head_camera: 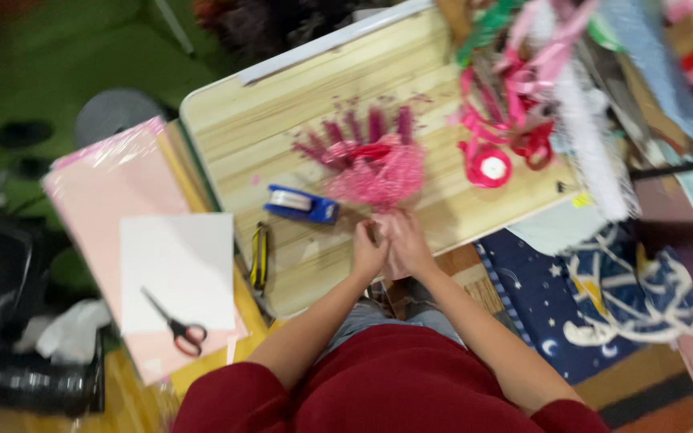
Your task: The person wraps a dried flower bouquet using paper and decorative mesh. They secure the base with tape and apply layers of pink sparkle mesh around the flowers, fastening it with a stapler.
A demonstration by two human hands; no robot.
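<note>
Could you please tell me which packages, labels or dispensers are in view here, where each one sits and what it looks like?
Tape dispenser: on the wooden table, left of both hands, a blue wedge holding a white roll.
Ribbon spool: on the table's right part, round, pink with a white centre label.
Pink paper pack: left of the table, flat, in glossy clear wrap.
Pink mesh bouquet: its stem end held by the left hand and right hand.

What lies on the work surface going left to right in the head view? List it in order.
Scissors on white sheet → yellow-and-black utility knife → blue tape dispenser → left hand and right hand at the pink bouquet → pink ribbon roll.
</note>
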